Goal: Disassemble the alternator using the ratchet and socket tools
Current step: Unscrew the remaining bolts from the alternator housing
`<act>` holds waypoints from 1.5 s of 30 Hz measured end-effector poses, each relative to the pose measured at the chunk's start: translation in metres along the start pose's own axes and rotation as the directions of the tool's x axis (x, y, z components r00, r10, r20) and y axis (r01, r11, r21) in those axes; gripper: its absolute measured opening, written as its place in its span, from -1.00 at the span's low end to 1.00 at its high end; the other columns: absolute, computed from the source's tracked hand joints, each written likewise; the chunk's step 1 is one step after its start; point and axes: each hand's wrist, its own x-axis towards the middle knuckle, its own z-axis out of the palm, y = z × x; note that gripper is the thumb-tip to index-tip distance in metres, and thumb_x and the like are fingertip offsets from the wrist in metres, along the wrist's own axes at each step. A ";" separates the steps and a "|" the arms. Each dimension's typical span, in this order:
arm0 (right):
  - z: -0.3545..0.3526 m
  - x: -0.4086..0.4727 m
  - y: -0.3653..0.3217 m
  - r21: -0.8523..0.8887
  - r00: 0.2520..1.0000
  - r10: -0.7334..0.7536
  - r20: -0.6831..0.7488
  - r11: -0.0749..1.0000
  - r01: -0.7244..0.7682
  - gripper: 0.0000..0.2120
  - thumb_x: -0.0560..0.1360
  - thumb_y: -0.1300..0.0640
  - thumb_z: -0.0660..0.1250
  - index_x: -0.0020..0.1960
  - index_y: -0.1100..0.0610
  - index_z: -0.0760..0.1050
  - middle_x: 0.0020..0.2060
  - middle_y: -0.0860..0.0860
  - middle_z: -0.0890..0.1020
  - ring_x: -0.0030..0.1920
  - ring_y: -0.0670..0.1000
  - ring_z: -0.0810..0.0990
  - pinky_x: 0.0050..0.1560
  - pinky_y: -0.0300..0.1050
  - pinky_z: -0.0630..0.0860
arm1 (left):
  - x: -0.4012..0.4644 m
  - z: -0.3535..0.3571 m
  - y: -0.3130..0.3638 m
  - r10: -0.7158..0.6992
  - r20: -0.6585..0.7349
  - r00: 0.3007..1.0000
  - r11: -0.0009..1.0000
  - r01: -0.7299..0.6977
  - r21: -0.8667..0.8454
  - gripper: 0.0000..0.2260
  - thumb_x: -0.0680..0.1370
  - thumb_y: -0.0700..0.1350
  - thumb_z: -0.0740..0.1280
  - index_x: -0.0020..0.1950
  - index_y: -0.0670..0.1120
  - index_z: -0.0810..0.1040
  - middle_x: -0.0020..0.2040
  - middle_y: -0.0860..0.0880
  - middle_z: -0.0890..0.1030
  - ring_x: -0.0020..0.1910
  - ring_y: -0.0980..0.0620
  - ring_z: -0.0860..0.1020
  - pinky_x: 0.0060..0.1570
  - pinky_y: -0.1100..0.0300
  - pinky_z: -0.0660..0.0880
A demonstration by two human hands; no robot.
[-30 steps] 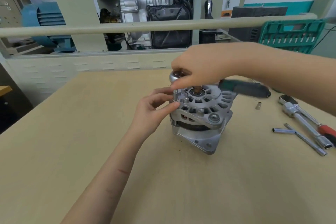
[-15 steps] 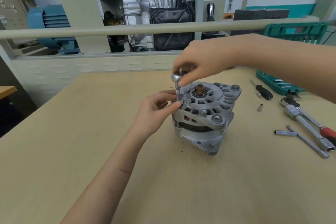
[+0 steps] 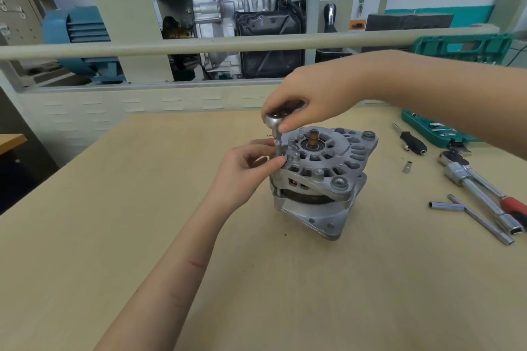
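While the alternator stands near the middle of the worktop, both hands work at its 9 o'clock edge. The right hand reaches in from 3 o'clock, fingers curled over the round head of the ratchet, which stands upright on a slim socket set against the housing rim. The left hand pinches that socket's lower end between thumb and fingertips. Off at 3 o'clock lie a loose small socket, a black-handled driver, a red-handled wrench, an extension bar and a green tool case.
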 end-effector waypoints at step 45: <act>0.009 -0.005 -0.001 -0.092 0.981 0.146 -0.127 0.983 -0.158 -0.67 0.47 -0.20 0.21 -0.18 0.08 0.40 -0.46 -0.12 0.38 -0.44 -0.16 0.33 -0.44 -0.34 0.29 | -0.002 0.014 -0.004 0.016 -0.185 0.983 0.989 0.011 0.145 -0.82 0.37 -0.21 0.48 -0.35 -0.01 0.53 -0.21 0.00 0.53 -0.11 0.06 0.54 0.04 0.25 0.46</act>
